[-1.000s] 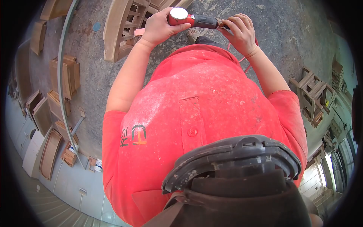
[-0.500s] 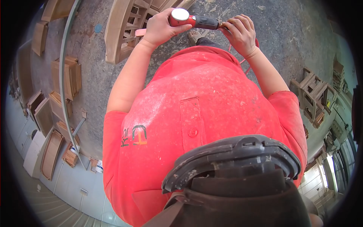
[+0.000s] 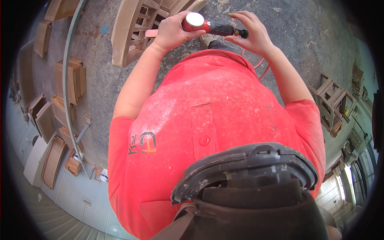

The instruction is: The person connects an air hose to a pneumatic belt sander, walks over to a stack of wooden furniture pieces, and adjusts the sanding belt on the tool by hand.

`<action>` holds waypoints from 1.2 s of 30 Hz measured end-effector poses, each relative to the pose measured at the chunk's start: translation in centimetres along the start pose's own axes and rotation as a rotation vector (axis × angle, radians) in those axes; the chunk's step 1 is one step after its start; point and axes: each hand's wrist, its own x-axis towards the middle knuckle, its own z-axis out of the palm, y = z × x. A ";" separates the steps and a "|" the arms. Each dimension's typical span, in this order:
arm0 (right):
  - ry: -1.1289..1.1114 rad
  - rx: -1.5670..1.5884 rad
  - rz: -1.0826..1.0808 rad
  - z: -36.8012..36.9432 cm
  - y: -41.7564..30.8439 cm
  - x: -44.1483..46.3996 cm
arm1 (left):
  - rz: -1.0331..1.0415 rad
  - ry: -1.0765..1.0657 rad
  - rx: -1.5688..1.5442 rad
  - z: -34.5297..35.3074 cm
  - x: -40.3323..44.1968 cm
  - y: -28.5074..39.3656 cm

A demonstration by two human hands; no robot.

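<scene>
My left hand (image 3: 172,32) is wrapped around the head of a red and black air sander (image 3: 214,27). A round white cap faces up on its head. A flat pink piece (image 3: 151,33) sticks out past the left side of this hand. My right hand (image 3: 254,33) curves around the sander's dark rear fitting, with fingers and thumb spread apart; whether the thumb touches the fitting I cannot tell. Below the right wrist hangs a red hose (image 3: 263,68); where it ends is hidden.
A wooden lattice frame (image 3: 132,36) lies just left of my left hand. Stacked wooden panels (image 3: 72,82) stand farther left, behind a long grey bar (image 3: 68,64). On the right is a wooden frame (image 3: 331,102). My foot (image 3: 207,40) shows on the stained floor below the sander.
The fingers of my right hand have opened from a pinch at the sander's rear end, so the dark fitting now shows. My left hand and the sander have shifted slightly right.
</scene>
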 end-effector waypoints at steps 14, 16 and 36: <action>-0.773 0.539 0.504 7.2 1.1 3.8 | 0.353 0.125 0.156 0.2 -0.5 0.2; -0.812 0.483 0.522 7.6 1.9 3.7 | 0.320 0.272 0.212 -0.5 -1.5 0.8; -0.941 0.019 0.415 9.5 3.0 2.9 | -0.210 0.409 0.238 -0.9 -12.3 -6.7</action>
